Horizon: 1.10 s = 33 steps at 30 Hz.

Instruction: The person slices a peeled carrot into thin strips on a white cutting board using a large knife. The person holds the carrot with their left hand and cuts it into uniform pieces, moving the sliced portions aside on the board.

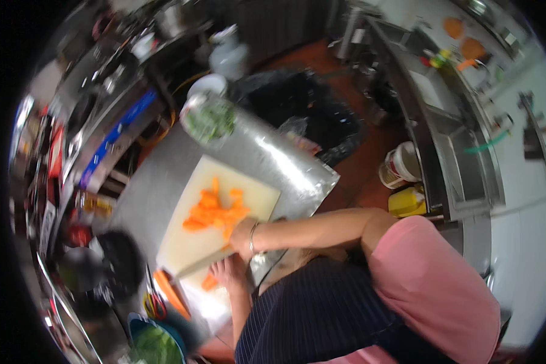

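Note:
My right hand (pixel 243 239), with a bracelet at its wrist, grips a kitchen knife (pixel 202 264) whose blade points left across the near part of a white cutting board (pixel 186 245). My left hand (pixel 230 273) is just below the blade, its fingers around a carrot piece (pixel 209 282) that is partly hidden. Cut carrot pieces (pixel 214 211) lie heaped on the middle of the board. A longer carrot (pixel 170 293) rests by the board's near left corner, beside scissors (pixel 154 305) with red and yellow handles.
The steel table (pixel 148 182) carries a clear bag of green leaves (pixel 209 120) at its far end. A blue container (pixel 134 323) of leafy greens stands at lower left. Beyond the table are a black-lined bin (pixel 295 98), a white bucket (pixel 407 161), a yellow jug (pixel 405 201) and steel sinks (pixel 466 159).

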Each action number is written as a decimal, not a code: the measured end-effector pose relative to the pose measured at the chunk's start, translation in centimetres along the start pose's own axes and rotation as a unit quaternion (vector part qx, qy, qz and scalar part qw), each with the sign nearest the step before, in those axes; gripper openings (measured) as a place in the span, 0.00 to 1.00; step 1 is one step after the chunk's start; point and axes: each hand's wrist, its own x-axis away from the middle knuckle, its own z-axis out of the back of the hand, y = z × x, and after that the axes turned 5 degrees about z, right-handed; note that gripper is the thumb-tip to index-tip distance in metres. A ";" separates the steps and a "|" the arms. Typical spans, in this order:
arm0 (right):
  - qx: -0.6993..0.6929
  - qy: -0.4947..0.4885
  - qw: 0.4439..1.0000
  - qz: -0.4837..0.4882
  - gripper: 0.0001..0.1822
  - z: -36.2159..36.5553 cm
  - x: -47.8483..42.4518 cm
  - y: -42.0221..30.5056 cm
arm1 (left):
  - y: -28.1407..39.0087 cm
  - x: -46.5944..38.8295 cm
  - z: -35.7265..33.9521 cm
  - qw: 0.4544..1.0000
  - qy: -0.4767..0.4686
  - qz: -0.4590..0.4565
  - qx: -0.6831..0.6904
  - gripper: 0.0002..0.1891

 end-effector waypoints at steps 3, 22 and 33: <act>-0.026 -0.039 0.999 -0.002 0.12 0.5 0.4 0.6 | 0.9 -0.4 1.0 1.000 -0.003 0.014 0.022 0.12; -0.031 0.006 0.998 -0.055 0.11 -0.4 2.1 -1.0 | 0.9 -0.9 1.5 0.998 0.020 0.049 0.040 0.11; -0.019 0.029 0.997 -0.065 0.10 0.4 3.0 -2.1 | 0.6 -0.5 1.4 0.998 0.025 0.047 0.044 0.11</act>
